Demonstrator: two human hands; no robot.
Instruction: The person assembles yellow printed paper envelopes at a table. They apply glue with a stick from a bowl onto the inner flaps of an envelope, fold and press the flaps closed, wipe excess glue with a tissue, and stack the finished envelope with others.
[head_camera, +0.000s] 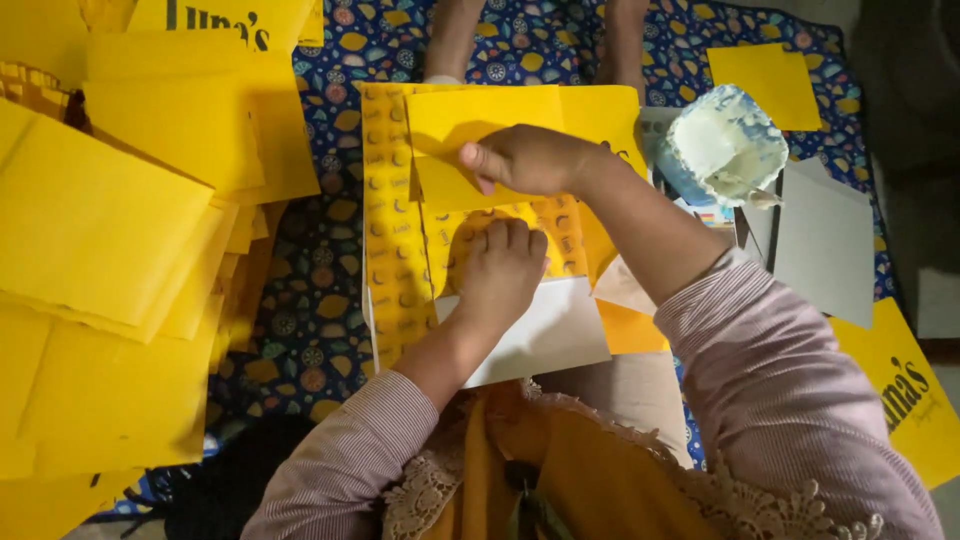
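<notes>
Yellow paper sheet (480, 125) (patterned underside) pressed flat by right hand (530, 160) and left hand (500, 270).

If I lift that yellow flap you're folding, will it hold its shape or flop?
The yellow flap is probably floppy: it looks like thin paper, bending under the right hand. Likely very light. The left hand pressing the sheet suggests it shifts easily.

1. Dim, warm indoor light; the scene is brightest in the centre and falls off into dark corners.
2. The right hand (530, 160) casts a shadow on the yellow sheet (480, 125) beneath it.
3. Soft focus throughout, with the sleeves at the bottom edge blurred.
4. No harsh glare; the white tub (722, 145) is the palest spot.
</notes>
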